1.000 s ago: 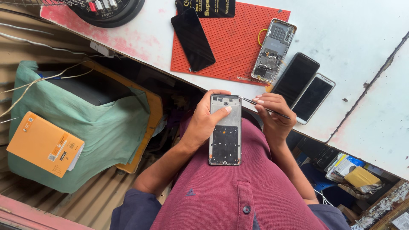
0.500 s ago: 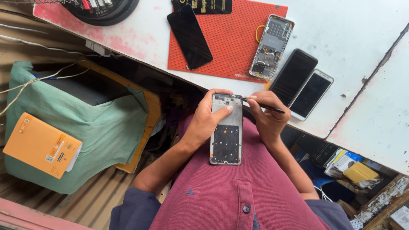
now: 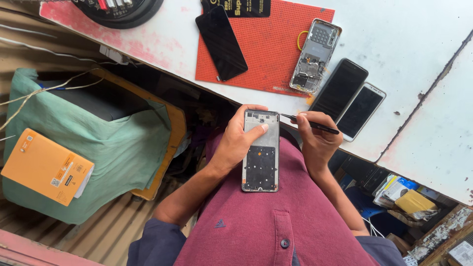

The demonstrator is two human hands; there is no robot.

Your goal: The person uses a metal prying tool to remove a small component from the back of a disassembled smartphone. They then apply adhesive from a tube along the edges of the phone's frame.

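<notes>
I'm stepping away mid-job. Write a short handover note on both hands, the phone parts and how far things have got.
Left hand: holds the phone frame upright against the maroon shirt, thumb on its upper part.
Right hand: grips a thin black tool, tip at the frame's upper right edge.
On the red mat: a black screen panel and an opened phone body. Two more phones lie beside the mat on the white table.
Done: frame is stripped of screen and board.
Left: work at the frame's top edge is under way; parts are not reassembled.
</notes>
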